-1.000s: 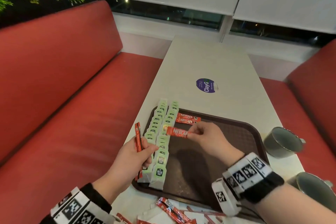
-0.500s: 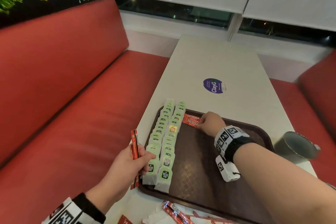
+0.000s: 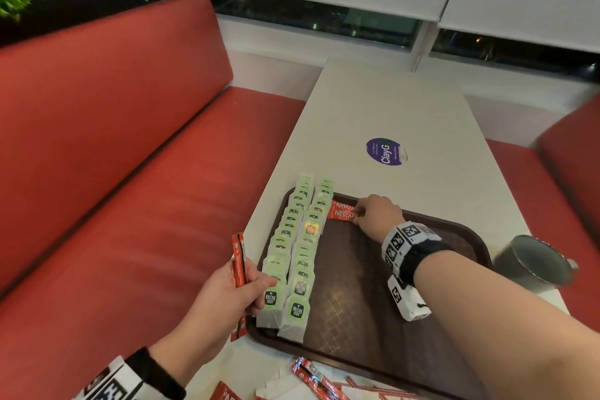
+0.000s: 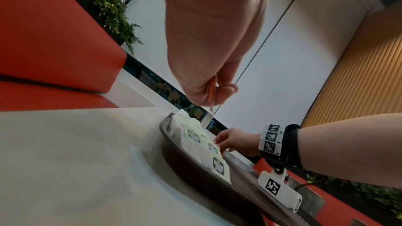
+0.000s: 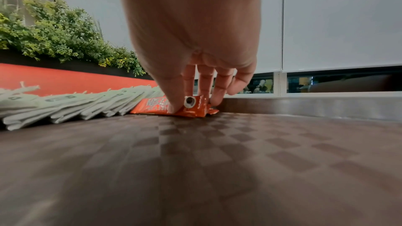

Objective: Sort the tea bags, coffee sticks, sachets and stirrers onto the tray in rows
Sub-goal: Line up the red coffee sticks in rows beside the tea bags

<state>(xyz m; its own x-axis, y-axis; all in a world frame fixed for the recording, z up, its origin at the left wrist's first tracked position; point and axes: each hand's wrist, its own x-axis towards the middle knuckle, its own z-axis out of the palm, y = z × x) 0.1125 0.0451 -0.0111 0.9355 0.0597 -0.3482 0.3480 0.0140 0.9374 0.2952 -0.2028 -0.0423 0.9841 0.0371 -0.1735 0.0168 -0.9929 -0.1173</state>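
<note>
A pale table (image 3: 383, 114) stands between red benches (image 3: 130, 153). At its left edge, the left hand (image 3: 224, 295) is raised, fingers curled round upright coffee sticks (image 3: 238, 260). Tea bags (image 3: 302, 237) fill two rows on the tray (image 3: 357, 318). Further right, the right hand (image 3: 376, 214) reaches palm down, fingertips (image 5: 176, 102) pinching a sachet (image 3: 344, 214) lying flat beside the rows.
</note>
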